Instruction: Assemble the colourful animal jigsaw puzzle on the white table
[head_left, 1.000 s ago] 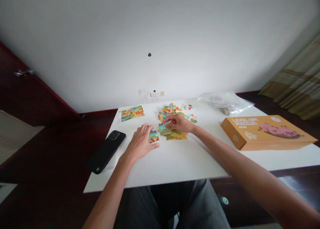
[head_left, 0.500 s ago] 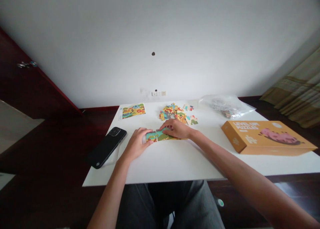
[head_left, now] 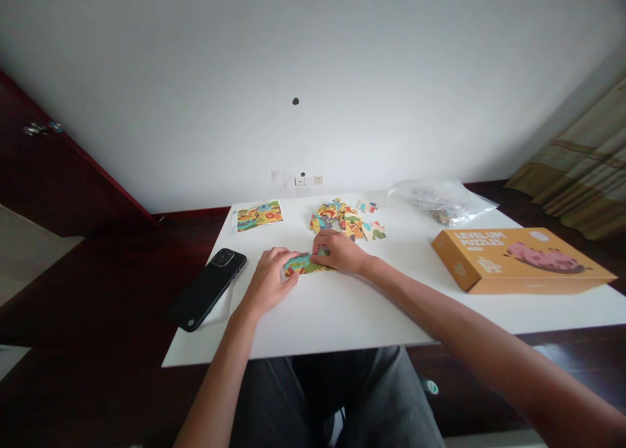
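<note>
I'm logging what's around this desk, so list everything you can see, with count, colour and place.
Table: one, white, centre
Puzzle strip: one, green and blue, between both hands
Loose puzzle pieces: uncountable pile, multicoloured, beyond right hand
Picture card: one, multicoloured, table's far left
Phone: one, black, table's left
Flat item: one, white, under phone
Box: one, orange, table's right
Bag: one, clear, behind box
Wall: one, pale grey, ahead
Holes: two, dark, wall
Sockets: about three, white, low wall
Door: one, dark red, left
Curtain: one, beige-green, right
Floor: one, dark brown, below
Round thing: one, green-white, beside right leg
Left hand: one, bare, strip's left end
Right hand: one, bare, strip's right part
Legs: two, grey trousers, below table
</note>
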### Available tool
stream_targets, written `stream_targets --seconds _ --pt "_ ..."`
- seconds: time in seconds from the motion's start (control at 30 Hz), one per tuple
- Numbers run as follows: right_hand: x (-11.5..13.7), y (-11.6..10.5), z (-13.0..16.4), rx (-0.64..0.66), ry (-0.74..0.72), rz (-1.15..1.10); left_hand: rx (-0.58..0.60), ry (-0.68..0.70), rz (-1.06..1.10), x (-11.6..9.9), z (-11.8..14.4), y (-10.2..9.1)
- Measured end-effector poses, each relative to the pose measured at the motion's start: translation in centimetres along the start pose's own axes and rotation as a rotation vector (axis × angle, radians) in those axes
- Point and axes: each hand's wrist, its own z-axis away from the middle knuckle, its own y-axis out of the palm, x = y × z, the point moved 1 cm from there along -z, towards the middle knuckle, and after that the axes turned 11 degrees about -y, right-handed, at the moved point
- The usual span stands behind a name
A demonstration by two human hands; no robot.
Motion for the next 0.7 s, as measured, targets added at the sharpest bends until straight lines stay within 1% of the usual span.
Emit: stream_targets --seconds 0.07,0.17,0.27,0.33,0.4,0.47,0.53,0.7 --pt "0.0 0.1 -0.1 -0.006 0.04 0.01 0.007 0.041 -0.019 -0.4 0.0 0.0" --pt "-0.2 -0.7 -0.1 0.042 -0.024 -0.041 0.025 0.091 -0.046 -0.8 -0.1 0.1" --pt "-0.9 -2.9 0.3 0.1 -0.074 -0.087 0.003 0.082 -0.035 -0.7 -0.3 0.1" --pt "-1.4 -4.5 0.8 0.126 -0.041 -0.077 -0.03 0.049 -0.022 -0.5 -0.3 0.0" --pt "-1.6 -5.5 1.1 0.175 -0.006 -0.068 -0.058 0.018 -0.014 -0.3 -0.3 -0.1" --pt "-1.4 -5.7 1.3 0.255 0.018 -0.068 -0.067 0.009 -0.006 -0.2 -0.3 -0.2" --pt "-1.0 -5.5 1.3 0.312 0.03 -0.059 -0.048 0.025 0.004 -0.2 -0.3 -0.2" --pt "0.0 -5.1 1.1 0.356 0.024 -0.038 0.014 0.057 0.066 -0.2 -0.3 0.3"
